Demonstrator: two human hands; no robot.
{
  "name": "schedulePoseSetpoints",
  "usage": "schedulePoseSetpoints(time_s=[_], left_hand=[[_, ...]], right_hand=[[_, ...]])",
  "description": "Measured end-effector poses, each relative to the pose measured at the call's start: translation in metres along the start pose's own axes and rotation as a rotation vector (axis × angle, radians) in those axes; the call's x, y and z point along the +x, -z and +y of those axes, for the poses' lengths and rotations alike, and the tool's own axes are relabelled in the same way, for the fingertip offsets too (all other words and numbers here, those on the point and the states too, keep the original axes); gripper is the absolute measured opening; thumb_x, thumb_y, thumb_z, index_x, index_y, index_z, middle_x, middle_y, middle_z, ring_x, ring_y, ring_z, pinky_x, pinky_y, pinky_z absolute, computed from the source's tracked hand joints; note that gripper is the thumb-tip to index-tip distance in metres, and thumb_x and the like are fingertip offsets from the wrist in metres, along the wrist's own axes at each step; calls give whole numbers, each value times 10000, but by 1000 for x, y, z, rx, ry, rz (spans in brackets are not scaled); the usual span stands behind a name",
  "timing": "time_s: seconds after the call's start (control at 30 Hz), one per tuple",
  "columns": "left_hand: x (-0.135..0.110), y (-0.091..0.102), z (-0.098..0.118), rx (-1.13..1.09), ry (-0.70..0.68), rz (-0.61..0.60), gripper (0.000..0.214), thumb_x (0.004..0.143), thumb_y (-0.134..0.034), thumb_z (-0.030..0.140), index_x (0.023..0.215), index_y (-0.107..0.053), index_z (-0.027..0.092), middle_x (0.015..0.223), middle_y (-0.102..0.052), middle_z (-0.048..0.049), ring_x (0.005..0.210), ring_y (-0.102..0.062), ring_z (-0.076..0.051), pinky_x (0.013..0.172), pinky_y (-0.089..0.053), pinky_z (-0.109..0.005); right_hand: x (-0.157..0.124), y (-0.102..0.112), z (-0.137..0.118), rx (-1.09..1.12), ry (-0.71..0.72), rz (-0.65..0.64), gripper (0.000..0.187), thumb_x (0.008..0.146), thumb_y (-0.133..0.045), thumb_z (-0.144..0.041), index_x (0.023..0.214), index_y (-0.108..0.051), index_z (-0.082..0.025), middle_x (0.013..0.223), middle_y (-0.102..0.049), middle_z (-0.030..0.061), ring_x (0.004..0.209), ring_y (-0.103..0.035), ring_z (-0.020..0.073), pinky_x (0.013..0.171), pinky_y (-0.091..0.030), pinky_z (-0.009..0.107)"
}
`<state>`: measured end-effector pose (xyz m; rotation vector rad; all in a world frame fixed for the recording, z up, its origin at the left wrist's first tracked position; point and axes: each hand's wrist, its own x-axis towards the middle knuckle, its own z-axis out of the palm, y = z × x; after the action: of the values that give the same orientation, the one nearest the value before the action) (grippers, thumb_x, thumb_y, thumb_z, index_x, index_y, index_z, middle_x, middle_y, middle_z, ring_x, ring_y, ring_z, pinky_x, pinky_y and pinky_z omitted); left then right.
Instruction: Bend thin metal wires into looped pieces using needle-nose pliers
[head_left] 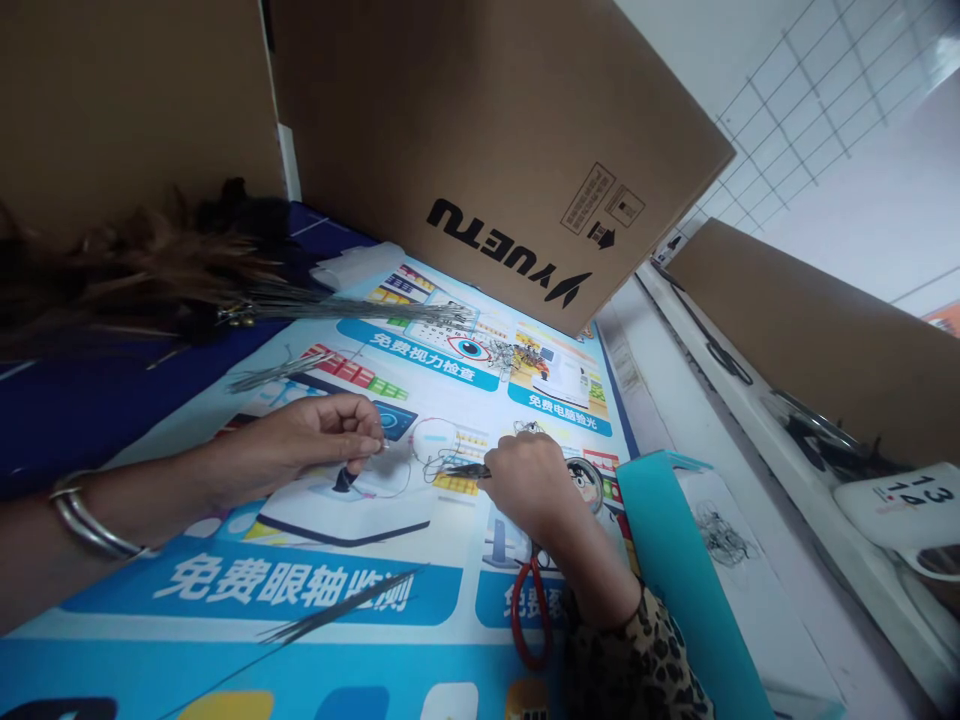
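Observation:
My left hand is closed in a pinch on a thin wire that loops across the printed poster toward my right hand. My right hand is closed around a small dark tool whose tip points left at the wire loops. Silver bangles sit on my left wrist. A leopard-print sleeve covers my right forearm. Red-handled scissors lie on the poster just under my right wrist.
A bundle of dark feathers with wire stems lies at the back left. Loose wire bundles rest on the poster. Cardboard boxes stand behind. A teal tray with tangled wire lies to the right.

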<state>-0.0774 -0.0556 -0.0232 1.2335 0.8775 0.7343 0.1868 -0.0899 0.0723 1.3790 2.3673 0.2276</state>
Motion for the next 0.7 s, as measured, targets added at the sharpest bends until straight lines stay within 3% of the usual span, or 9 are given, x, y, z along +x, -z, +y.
schedulePoseSetpoints(time_s=[0.23,0.7], left_hand=[[0,0,1,-5,-15,-24,177,843,-696,319,834,-594,174,679,-571,29,642,-537,-129,618,-434,-256],[-1,-2,2,-32,-12,-33,156,850,-695,302,843,-598,179,699,-575,36,654,-525,-124,617,-416,-248]], right_hand=[[-4,5,-7,11,23,102,206,922,-518,-221,839,-698,-164,879,-684,110,844,-607,242,742,-422,351],[-3,10,-24,-36,22,35,155,854,-529,-69,804,-656,-143,809,-660,119,796,-609,261,673,-421,349]])
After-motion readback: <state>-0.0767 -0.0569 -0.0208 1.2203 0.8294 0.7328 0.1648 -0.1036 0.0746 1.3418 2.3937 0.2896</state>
